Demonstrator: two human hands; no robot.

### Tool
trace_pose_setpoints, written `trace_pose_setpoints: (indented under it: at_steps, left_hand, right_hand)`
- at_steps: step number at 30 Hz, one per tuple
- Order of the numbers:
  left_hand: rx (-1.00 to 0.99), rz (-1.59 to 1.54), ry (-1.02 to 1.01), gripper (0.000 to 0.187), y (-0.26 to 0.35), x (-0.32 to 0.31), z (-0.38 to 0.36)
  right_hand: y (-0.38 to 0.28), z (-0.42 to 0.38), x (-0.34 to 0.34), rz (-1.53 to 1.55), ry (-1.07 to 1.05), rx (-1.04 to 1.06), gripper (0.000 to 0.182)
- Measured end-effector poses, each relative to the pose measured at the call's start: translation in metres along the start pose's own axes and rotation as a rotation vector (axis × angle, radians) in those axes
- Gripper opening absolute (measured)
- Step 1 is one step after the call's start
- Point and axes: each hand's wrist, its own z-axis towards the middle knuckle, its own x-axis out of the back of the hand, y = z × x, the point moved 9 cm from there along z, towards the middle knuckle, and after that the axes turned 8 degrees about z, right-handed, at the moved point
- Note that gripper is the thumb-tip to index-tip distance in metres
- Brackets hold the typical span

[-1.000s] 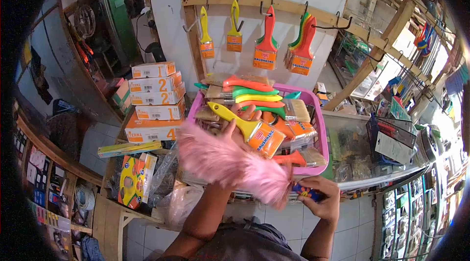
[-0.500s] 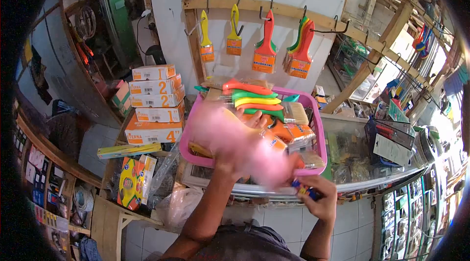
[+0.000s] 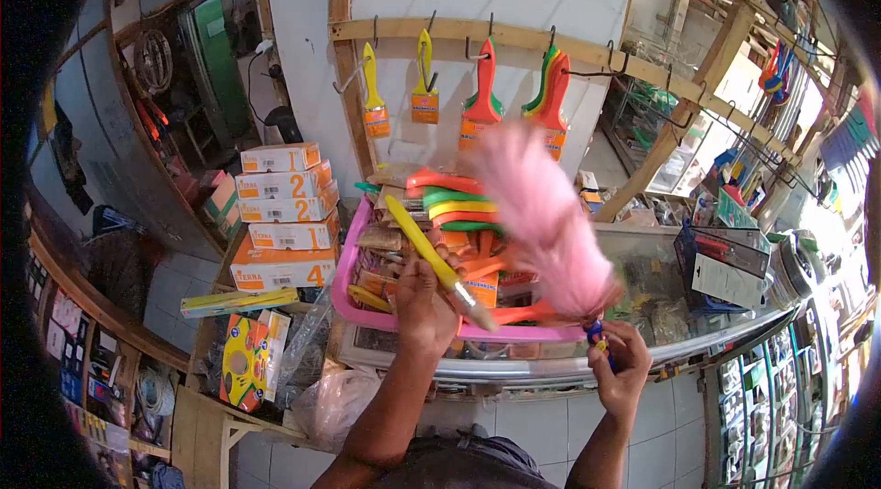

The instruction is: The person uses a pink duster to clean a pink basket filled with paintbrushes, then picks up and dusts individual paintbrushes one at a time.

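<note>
My left hand (image 3: pixel 428 310) is closed around a yellow-handled paintbrush (image 3: pixel 415 230), its bristles pointing down to the right. In my right hand (image 3: pixel 621 365) is the blue handle of a fluffy pink duster (image 3: pixel 551 223), whose head is raised and blurred by motion. Behind both hands stands a pink basket (image 3: pixel 347 283) of paintbrushes. A stack of red, green and yellow brush handles (image 3: pixel 459 205) lies in it, with orange-labelled brushes below. The duster hides the basket's right side.
Paintbrushes (image 3: pixel 374 90) hang from hooks on a wooden rail (image 3: pixel 587 56). Orange and white boxes (image 3: pixel 284 237) are stacked at the left. The basket rests on a glass display counter (image 3: pixel 642 255). A black rack (image 3: pixel 725 260) stands on the right.
The duster has swung up and right, off the left side of the basket. My left hand, hidden behind it before, now shows with the yellow paintbrush.
</note>
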Motion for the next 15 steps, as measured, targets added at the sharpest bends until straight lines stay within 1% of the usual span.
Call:
trace_pose_setpoints:
  at_steps: [1,2,4,5,8,9,12,13,14,15]
  left_hand:
    - [-0.012,-0.027,-0.014,0.046,0.0,-0.001,0.001]
    - [-0.025,-0.053,-0.029,0.047,0.001,-0.003,0.002]
    - [0.063,-0.076,0.0,0.046,-0.008,0.004,0.01]
    - [0.099,-0.1,0.008,0.047,-0.01,0.006,0.012]
    - [0.147,-0.244,-0.006,0.052,0.005,-0.015,-0.001]
    - [0.155,-0.2,0.008,0.055,0.0,-0.011,0.002]
    - [0.181,-0.164,-0.069,0.057,-0.011,0.001,0.009]
    - [0.193,-0.151,-0.094,0.058,-0.012,0.001,0.009]
    - [0.203,-0.159,-0.05,0.056,-0.016,0.004,0.006]
    - [0.257,-0.782,-0.236,0.054,-0.019,-0.023,0.002]
  right_hand:
    - [0.002,-0.003,-0.004,0.052,-0.088,0.046,0.039]
    - [-0.002,-0.006,-0.015,-0.029,-0.283,0.075,0.039]
    - [-0.007,-0.021,-0.034,-0.19,-0.672,0.129,0.039]
    - [-0.007,-0.022,-0.036,-0.196,-0.664,0.14,0.039]
    - [0.015,-0.009,-0.018,0.006,-0.142,-0.138,0.028]
    - [0.016,-0.008,-0.017,0.034,-0.105,-0.109,0.027]
    - [0.011,-0.019,-0.031,-0.109,-0.561,-0.068,0.037]
    - [0.0,-0.018,-0.037,-0.111,-0.68,0.074,0.039]
    - [0.008,-0.015,-0.029,-0.095,-0.566,-0.016,0.039]
    - [0.017,-0.015,-0.019,-0.081,-0.452,-0.106,0.038]
